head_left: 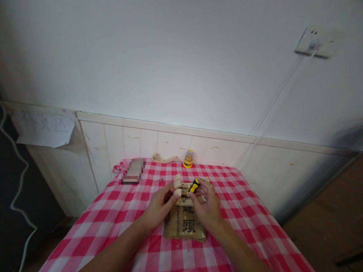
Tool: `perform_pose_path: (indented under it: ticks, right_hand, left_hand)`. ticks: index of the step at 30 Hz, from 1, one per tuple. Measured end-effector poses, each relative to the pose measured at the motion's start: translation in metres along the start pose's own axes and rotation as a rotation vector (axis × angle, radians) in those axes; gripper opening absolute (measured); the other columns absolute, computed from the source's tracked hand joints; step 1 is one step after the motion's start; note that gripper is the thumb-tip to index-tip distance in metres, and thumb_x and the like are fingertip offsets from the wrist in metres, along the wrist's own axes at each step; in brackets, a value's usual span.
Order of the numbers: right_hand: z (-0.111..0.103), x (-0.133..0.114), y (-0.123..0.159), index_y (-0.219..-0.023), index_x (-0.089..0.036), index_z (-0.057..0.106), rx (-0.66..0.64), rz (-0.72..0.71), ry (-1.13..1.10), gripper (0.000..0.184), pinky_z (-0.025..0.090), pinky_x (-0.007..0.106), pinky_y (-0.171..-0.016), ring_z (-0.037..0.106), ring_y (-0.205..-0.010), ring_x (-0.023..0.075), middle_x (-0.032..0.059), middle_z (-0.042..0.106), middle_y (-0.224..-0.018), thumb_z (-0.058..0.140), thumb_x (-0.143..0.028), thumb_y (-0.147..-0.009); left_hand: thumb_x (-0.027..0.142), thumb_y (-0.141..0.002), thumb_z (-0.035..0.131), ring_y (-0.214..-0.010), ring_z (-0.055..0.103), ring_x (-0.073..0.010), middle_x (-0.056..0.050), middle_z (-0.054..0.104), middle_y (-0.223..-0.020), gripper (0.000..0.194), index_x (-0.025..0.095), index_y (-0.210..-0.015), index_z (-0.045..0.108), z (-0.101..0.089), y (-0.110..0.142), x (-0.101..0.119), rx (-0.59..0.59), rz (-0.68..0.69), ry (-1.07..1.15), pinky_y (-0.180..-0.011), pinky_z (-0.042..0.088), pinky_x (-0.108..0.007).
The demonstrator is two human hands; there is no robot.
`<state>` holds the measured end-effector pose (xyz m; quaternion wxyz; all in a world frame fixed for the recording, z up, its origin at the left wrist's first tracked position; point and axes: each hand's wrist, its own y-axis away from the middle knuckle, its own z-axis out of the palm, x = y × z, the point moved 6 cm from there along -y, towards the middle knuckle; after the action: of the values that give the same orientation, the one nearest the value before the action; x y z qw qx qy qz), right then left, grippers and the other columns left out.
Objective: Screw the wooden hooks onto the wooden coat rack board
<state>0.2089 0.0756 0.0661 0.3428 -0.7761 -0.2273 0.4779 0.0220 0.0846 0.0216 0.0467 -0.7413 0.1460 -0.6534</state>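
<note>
My right hand (209, 206) is closed around the yellow and black handle of a short screwdriver (194, 185). The screwdriver's tip is too small to make out. In my left hand (159, 202), thumb and fingers grip the curved end of a pale wooden piece (177, 192). Several such pieces with small dark holes lie close together between my hands, including a wooden bar (183, 203) at the front. Under them is a flat brown cardboard packet (185, 226) with dark printed characters, on a red and white checked tablecloth (153, 245).
Against the wall stand a small clear bottle with a yellow base (188, 160) and another curved wooden piece (165, 159). Small thin metal bits (160, 180) lie left of the work. A pixelated flat object (133, 172) rests at the back left.
</note>
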Motion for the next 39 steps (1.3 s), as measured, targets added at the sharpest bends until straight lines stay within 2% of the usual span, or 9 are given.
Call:
perform_pose_path:
  ticks: [4,8,13,23,31,39]
  right_hand:
    - [-0.012,0.001,-0.002,-0.136,-0.026,0.057,0.062,0.009,0.038,0.046,0.065,0.043,-0.086,0.077,-0.098,0.0255,0.0108,0.075,-0.115,0.070,-0.024,-0.092]
    - [-0.017,-0.001,-0.006,-0.137,-0.025,0.057,0.046,-0.016,0.070,0.046,0.066,0.041,-0.081,0.077,-0.092,0.0241,0.0095,0.077,-0.109,0.068,-0.023,-0.093]
    - [-0.022,-0.002,-0.009,-0.137,-0.025,0.058,0.056,-0.040,0.139,0.046,0.066,0.045,-0.085,0.077,-0.097,0.0268,0.0113,0.076,-0.117,0.068,-0.023,-0.092]
    - [-0.022,-0.005,-0.014,-0.133,-0.026,0.059,0.012,-0.045,0.117,0.044,0.066,0.040,-0.076,0.077,-0.087,0.0248,0.0070,0.078,-0.103,0.068,-0.022,-0.090]
    - [-0.016,0.003,-0.012,-0.134,-0.026,0.055,-0.056,-0.016,0.054,0.045,0.066,0.042,-0.084,0.078,-0.098,0.0250,0.0096,0.076,-0.113,0.064,-0.019,-0.090]
    - [-0.018,0.006,-0.014,-0.125,-0.026,0.060,0.004,0.051,0.016,0.039,0.066,0.039,-0.075,0.076,-0.087,0.0238,0.0071,0.076,-0.101,0.069,-0.023,-0.087]
  left_hand:
    - [0.057,-0.094,0.061,-0.074,0.062,-0.0201,-0.003,0.069,-0.082,0.038,0.018,-0.091,0.063,-0.001,0.000,-0.002,0.002,0.008,-0.008,-0.066,0.044,-0.029]
    - [0.056,-0.095,0.061,-0.074,0.062,-0.0197,-0.003,0.068,-0.082,0.038,0.018,-0.091,0.064,-0.001,0.000,-0.002,0.000,0.008,-0.002,-0.066,0.045,-0.028]
    - [0.057,-0.094,0.062,-0.074,0.062,-0.0199,-0.003,0.069,-0.083,0.039,0.019,-0.090,0.064,0.000,0.000,0.003,0.001,0.019,0.004,-0.065,0.044,-0.028]
    - [0.059,-0.094,0.062,-0.074,0.063,-0.0200,-0.003,0.070,-0.082,0.040,0.019,-0.089,0.064,0.001,0.001,0.006,0.000,0.023,0.024,-0.065,0.045,-0.028]
    - [0.060,-0.093,0.061,-0.075,0.063,-0.0196,-0.003,0.069,-0.082,0.041,0.019,-0.088,0.063,0.001,0.000,0.005,-0.007,0.027,0.027,-0.066,0.045,-0.028]
    - [0.059,-0.094,0.061,-0.074,0.063,-0.0195,-0.002,0.069,-0.082,0.040,0.019,-0.089,0.062,0.001,0.000,0.002,-0.003,0.009,0.024,-0.066,0.044,-0.028]
